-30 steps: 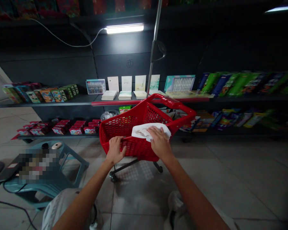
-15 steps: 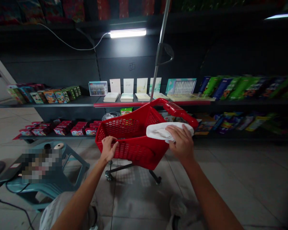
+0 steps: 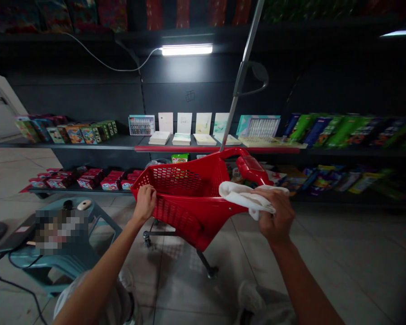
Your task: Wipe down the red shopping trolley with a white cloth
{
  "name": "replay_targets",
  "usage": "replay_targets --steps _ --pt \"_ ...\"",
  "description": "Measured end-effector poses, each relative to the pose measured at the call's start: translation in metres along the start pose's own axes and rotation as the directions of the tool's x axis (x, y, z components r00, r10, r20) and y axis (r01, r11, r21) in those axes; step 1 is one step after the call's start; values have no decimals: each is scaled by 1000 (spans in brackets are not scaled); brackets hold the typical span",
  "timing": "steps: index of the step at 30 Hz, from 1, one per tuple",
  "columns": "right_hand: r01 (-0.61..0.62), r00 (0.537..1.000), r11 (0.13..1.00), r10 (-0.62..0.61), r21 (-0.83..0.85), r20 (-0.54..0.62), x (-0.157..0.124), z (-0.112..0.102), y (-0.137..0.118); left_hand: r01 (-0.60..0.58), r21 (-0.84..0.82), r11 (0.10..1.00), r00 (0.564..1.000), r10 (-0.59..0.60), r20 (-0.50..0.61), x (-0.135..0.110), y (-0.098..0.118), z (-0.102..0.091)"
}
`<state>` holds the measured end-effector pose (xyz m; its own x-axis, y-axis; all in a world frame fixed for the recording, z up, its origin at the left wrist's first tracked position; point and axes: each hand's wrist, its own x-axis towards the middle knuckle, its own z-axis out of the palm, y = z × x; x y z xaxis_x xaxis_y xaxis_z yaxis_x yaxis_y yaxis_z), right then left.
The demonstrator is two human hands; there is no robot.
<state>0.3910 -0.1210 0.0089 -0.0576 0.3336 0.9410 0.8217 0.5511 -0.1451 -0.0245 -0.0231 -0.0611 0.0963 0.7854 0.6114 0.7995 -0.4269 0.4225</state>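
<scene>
Along cart rim (image 3: pixel 186 165), hands (image 3: pixel 144 204) (image 3: pixel 275 212), cloth (image 3: pixel 243 196), tile floor (image 3: pixel 325 253)

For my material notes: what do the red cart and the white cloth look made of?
The red cart looks like moulded plastic, glossy with punched mesh holes. The white cloth seems soft fabric, bunching in the right hand; fibre unclear.
</scene>
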Motion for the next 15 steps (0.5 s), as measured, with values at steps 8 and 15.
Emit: replay_targets --steps 8,15 --pt "56 996 989 -65 140 59 0 -7 -58 -318 -168 933 944 329 38 -45 109 -20" --pt "126 971 968 -165 215 172 1 -3 -104 -460 -411 787 887 432 -166 -72 154 -1"
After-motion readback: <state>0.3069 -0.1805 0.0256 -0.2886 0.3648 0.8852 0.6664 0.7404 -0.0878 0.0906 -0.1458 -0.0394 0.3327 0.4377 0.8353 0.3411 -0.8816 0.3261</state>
